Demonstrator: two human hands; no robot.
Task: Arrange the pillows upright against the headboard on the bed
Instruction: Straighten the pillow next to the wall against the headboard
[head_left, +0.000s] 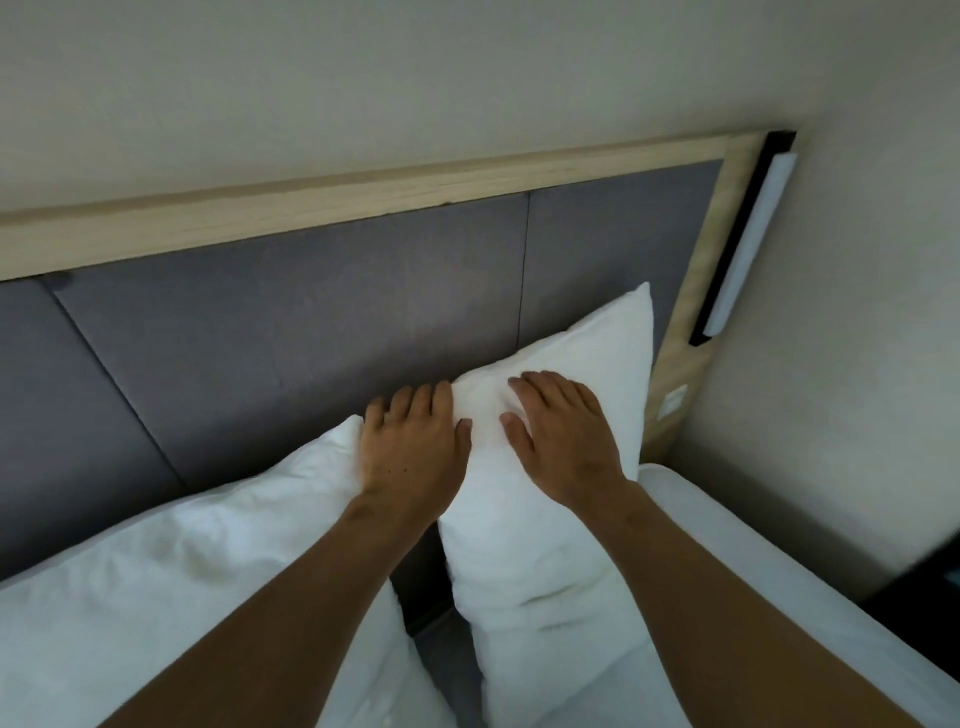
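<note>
Two white pillows lean against the grey padded headboard. The right pillow stands upright on its short end, with its top corner pointing up to the right. The left pillow lies lower and wider, tilted back against the padding. My left hand is at the right pillow's upper left corner, fingers hooked over the edge and thumb on the front. It also overlaps the left pillow's top right corner. My right hand lies flat on the right pillow's front, fingers spread.
A pale wooden frame borders the headboard. A long white wall lamp and a switch plate sit on its right post. The white-sheeted mattress runs to the right edge, and a dark bedside table stands beyond.
</note>
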